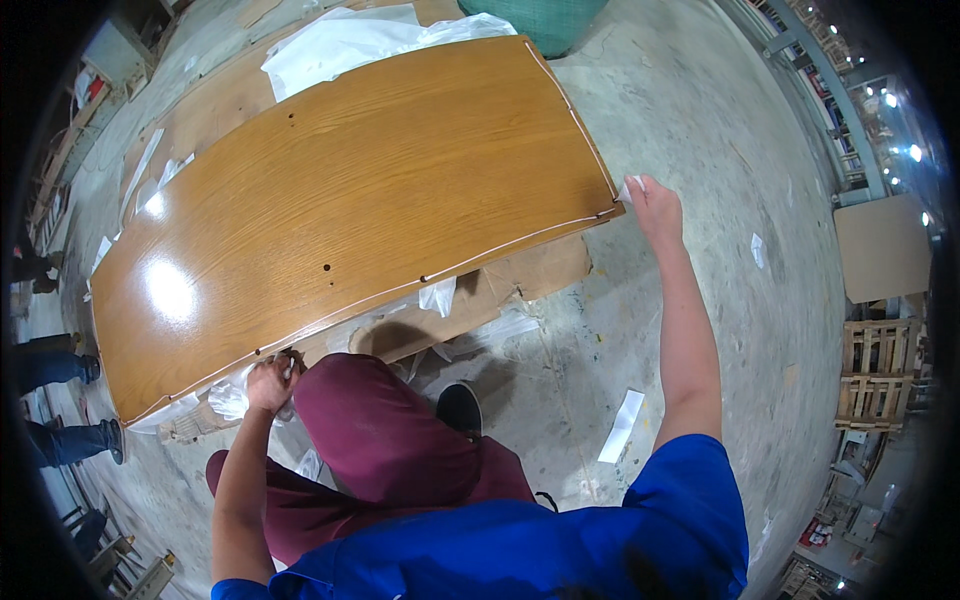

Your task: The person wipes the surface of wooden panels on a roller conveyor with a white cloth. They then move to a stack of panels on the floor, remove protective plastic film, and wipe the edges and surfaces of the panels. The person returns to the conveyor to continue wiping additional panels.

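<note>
A large glossy brown wooden panel (370,190) lies in front of me, slanting up to the right. A thin white line of what looks like glue or cord runs along its near and right edges, past several dark holes. At the panel's near right corner, my right hand (657,212) is closed on a crumpled white cloth or tissue (632,187). My left hand (268,385) is at the near edge, left of my knee, with its fingers curled. What those fingers hold, if anything, is hidden.
Brown cardboard (550,272) and white plastic wrap (232,397) lie under the panel. White sheeting (340,45) and a green bundle (545,22) are beyond it. A white strip (622,426) lies on the concrete floor. People's legs (65,440) stand at far left; wooden pallets (875,375) are at right.
</note>
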`<state>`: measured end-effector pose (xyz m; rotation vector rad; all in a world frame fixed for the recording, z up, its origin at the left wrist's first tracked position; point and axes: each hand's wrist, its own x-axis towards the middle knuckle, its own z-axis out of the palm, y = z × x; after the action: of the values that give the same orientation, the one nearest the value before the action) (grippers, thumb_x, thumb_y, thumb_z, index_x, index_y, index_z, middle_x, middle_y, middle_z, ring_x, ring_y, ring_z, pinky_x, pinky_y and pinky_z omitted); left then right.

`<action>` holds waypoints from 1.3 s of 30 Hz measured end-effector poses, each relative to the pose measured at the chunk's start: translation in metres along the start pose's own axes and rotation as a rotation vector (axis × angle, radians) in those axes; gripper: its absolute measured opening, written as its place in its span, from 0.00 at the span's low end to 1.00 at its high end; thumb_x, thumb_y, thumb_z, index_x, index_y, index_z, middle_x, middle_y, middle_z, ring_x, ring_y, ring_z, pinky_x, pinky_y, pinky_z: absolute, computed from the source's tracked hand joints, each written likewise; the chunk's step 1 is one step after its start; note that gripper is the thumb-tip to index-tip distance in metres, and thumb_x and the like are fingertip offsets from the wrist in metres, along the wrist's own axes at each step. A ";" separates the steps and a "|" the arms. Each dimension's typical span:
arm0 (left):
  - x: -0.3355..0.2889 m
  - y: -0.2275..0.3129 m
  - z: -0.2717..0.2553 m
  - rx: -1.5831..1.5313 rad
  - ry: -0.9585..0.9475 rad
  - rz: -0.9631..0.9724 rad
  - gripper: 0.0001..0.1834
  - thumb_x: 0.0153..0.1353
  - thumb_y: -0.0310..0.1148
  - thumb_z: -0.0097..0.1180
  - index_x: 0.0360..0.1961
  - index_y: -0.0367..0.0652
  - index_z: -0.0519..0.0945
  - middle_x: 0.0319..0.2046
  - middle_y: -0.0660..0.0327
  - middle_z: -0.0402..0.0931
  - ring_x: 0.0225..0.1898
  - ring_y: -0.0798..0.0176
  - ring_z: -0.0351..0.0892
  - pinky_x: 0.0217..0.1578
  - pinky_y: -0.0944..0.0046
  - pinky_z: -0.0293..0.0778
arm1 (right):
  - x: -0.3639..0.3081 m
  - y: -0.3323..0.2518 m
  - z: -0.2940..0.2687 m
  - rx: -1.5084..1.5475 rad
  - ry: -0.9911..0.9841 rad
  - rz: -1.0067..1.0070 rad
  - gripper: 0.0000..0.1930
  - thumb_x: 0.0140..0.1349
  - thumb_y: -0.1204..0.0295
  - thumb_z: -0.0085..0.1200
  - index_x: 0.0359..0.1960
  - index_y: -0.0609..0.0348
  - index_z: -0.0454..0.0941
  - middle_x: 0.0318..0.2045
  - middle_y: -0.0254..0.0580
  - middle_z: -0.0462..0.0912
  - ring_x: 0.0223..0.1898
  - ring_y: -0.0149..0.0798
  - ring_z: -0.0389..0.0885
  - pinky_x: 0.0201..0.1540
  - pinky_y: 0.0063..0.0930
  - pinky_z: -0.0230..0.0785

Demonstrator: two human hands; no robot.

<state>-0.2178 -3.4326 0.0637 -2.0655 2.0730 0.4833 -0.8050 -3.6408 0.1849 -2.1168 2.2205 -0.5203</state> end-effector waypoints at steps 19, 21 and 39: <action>-0.004 -0.003 0.008 -0.034 0.068 -0.063 0.19 0.53 0.50 0.49 0.33 0.47 0.81 0.32 0.55 0.80 0.35 0.51 0.79 0.35 0.53 0.75 | 0.077 -0.340 0.140 1.364 -0.256 -0.106 0.17 0.66 0.61 0.46 0.37 0.66 0.77 0.26 0.36 0.79 0.25 0.27 0.72 0.30 0.22 0.66; -0.006 -0.007 0.013 -0.016 0.055 -0.089 0.19 0.53 0.51 0.47 0.34 0.51 0.81 0.31 0.58 0.80 0.34 0.54 0.80 0.36 0.55 0.76 | 0.085 -0.383 0.159 1.224 -0.124 -0.202 0.17 0.65 0.61 0.48 0.33 0.66 0.78 0.27 0.38 0.80 0.30 0.28 0.74 0.38 0.25 0.66; -0.012 -0.019 0.026 -0.107 0.210 -0.033 0.15 0.53 0.50 0.50 0.31 0.53 0.81 0.28 0.61 0.79 0.32 0.57 0.79 0.34 0.58 0.75 | 0.108 -0.435 0.184 0.455 0.105 -0.285 0.21 0.62 0.53 0.45 0.29 0.61 0.77 0.29 0.58 0.79 0.34 0.57 0.78 0.38 0.46 0.69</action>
<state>-0.2009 -3.4119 0.0415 -2.2982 2.1655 0.3958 -0.3471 -3.7941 0.1462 -2.1888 1.6331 -1.0561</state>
